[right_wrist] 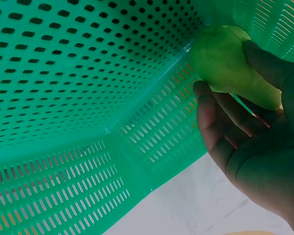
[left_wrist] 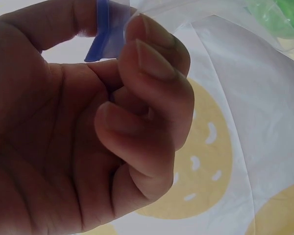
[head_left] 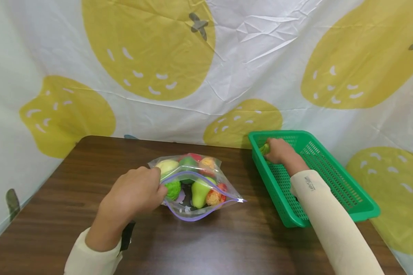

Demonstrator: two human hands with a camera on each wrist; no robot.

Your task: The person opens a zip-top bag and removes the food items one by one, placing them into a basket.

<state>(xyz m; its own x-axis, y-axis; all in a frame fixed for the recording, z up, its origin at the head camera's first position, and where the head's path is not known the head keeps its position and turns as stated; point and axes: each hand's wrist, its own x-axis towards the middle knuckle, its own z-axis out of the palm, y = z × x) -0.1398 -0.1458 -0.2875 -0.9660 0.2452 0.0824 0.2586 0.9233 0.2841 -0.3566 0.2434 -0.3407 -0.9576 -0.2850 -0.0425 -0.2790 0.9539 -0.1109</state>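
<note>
My left hand (head_left: 132, 191) pinches the left edge of a clear zip bag (head_left: 227, 179) on the table. Its blue zip strip (left_wrist: 104, 29) lies between thumb and fingers in the left wrist view. The bag's mouth gapes, showing a green pear (head_left: 200, 193), a bumpy green piece (head_left: 173, 190), an orange-red piece (head_left: 214, 196) and several other toy fruits. Inside the green basket (head_left: 347, 179), at its far left corner, my right hand (head_left: 282, 151) grips a yellow-green toy produce piece (right_wrist: 225, 58), rounded at one end and tapering toward the palm.
The basket has slotted walls and stands on the right of the brown wooden table (head_left: 72, 183). A white slider (head_left: 240, 200) sits at the bag's right corner. Behind the table hangs a white cloth (head_left: 178, 118) with yellow fruit prints.
</note>
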